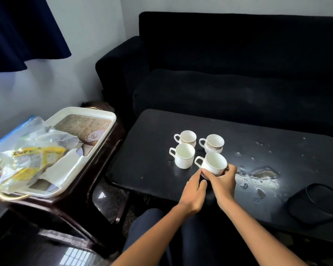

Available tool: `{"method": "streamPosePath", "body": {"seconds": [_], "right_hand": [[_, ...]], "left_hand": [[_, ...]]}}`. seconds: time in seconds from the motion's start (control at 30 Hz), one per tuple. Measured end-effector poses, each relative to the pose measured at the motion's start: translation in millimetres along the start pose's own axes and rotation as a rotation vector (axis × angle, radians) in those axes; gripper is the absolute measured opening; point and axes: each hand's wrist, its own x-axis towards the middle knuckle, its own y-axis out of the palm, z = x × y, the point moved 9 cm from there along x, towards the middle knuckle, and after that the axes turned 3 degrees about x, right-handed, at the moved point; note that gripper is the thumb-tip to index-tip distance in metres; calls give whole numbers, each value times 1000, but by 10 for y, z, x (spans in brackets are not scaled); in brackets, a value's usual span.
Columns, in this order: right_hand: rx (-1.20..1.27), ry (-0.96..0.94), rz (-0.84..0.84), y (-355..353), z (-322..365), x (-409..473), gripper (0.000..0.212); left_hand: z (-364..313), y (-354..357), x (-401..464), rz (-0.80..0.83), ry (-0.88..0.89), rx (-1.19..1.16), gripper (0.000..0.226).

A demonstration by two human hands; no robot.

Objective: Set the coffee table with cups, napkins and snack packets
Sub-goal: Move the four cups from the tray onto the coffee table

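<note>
Cup [215,163], tilted, right grip [222,181] curled round it

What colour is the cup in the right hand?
White, with a thin gold line near the rim: cup in the right hand, head view.

Bare forearms, thin ring [190,179] on left grip [193,191], dark navy trousers [142,227].

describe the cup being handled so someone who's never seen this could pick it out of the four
On the black coffee table in front of the dark sofa, four white cups stand in a square cluster. The one meant is the near-right cup, closest to the person. It alone is tilted and gripped by the right hand, with the left hand touching beside it.
</note>
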Motion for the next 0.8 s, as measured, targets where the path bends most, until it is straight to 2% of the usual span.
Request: {"method": "streamPosePath", "body": {"seconds": [0.23,0.4,0.8], "right_hand": [[-31,-24,0,57,-36,86,62],[-64,-57,15,82,-56,115,62],[-112,-106,43,139,-36,167,66]], "left_hand": [[244,86,156,32,-41,260,54],[318,102,210,-21,-45,433,54],[415,114,290,-36,-85,495,55]]}}
